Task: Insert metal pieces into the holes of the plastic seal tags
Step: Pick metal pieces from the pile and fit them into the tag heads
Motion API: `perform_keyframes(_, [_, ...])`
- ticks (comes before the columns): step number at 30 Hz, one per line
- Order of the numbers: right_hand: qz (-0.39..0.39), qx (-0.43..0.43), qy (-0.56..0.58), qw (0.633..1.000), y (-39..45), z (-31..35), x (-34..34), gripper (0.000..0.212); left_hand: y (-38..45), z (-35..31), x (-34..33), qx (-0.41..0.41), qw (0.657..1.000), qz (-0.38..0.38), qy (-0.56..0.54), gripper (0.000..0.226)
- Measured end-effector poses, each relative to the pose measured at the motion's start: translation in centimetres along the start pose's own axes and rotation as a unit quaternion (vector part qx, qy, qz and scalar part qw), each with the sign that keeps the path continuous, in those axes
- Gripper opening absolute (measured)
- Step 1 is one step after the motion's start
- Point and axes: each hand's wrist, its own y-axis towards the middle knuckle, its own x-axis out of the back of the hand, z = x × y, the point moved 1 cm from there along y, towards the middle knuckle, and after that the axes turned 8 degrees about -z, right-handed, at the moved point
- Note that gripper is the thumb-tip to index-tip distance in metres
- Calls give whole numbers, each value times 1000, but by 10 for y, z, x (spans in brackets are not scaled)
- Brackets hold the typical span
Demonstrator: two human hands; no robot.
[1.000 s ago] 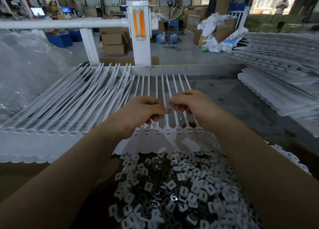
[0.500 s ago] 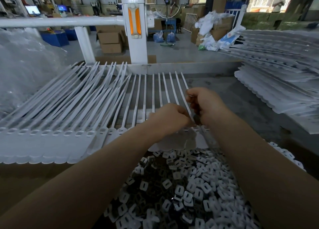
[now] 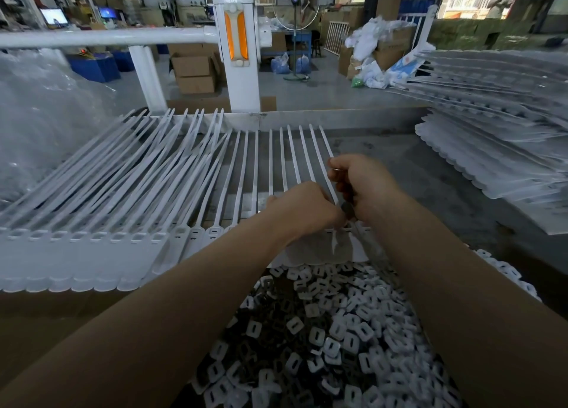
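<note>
Factory floor and cardboard boxes lie beyond our grey worktop (image 3: 430, 173), where long white plastic seal tags (image 3: 196, 173) lie fanned in a row. Our left hand (image 3: 304, 207) and right hand (image 3: 365, 189) meet, fingers curled, over the rightmost tag heads; we judge an insertion underway. Whether either grip holds a piece, we cannot tell: the knuckles hide it. Small square slotted metal pieces (image 3: 335, 327) lie heaped below. Next, we should seat one squarely.
</note>
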Motion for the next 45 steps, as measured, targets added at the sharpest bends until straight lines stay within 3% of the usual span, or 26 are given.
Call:
perform_keyframes(6, [-1, -2, 2, 1000, 1, -1, 0, 8, 0, 2, -1, -2, 1000, -9, -6, 22])
perform_keyframes(11, [-1, 4, 3, 1000, 0, -1, 0, 8, 0, 0, 0, 64, 996, 18, -52, 31])
perform_keyframes(19, [-1, -7, -8, 1000, 1, 1, 0, 10, 2, -2, -4, 60, 998, 11, -4, 37])
perform_keyframes(24, [3, -5, -11, 1000, 2, 0, 0, 10, 1, -2, 0, 33, 999, 11, -2, 33])
perform_keyframes(29, [3, -9, -3, 1000, 4, 2, 0, 7, -6, 3, 10, -33, 999, 12, -5, 4])
perform_keyframes(34, [3, -4, -6, 1000, 2, 3, 1, 8, -16, 14, 23, -157, 986, 11, 46, 22])
perform_keyframes(39, [9, 0, -27, 1000, -2, 5, 2, 10, -24, 21, 24, -268, 949, 13, 163, 33])
perform_keyframes(43, [28, 50, -102, 993, -10, 9, 1, 13, -24, 29, 45, -263, 958, 53, 100, 31])
perform_keyframes(45, [88, 120, -172, 974, -19, 15, 0, 9, -22, 38, 62, -213, 976, 29, 21, 23])
